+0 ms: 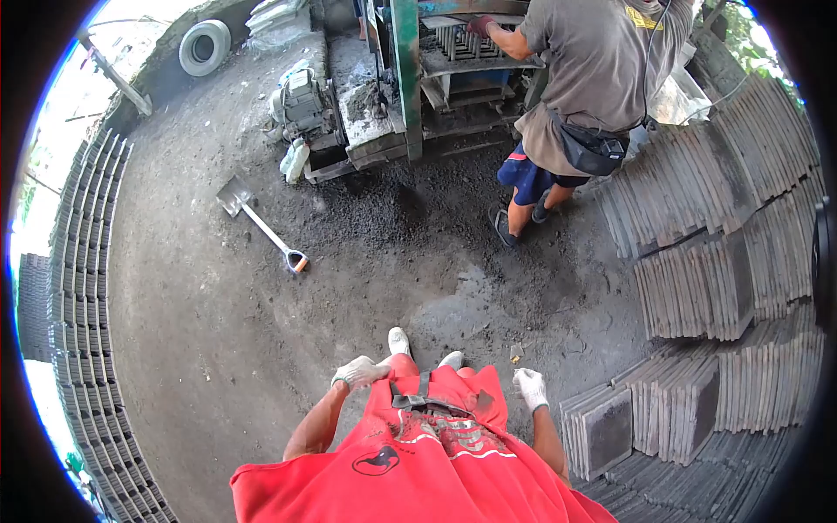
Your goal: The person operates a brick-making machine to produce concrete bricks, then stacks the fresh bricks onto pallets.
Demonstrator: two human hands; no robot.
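Note:
I stand on a dark concrete floor in a red shirt, looking down. My left hand (359, 372) wears a white glove, hangs at my side and holds nothing. My right hand (530, 387), also gloved in white, hangs at my other side with nothing in it, close to a leaning stack of flat boards (602, 429). My two white shoes (399, 341) show just ahead of me. Neither hand touches anything.
A person in a grey shirt (593, 70) works at a green block-making machine (410, 78) ahead. A shovel (260, 225) lies on the floor at left. Rows of concrete blocks (87, 288) curve along the left. Stacked boards (724, 218) fill the right side. A tyre (204, 45) leans far left.

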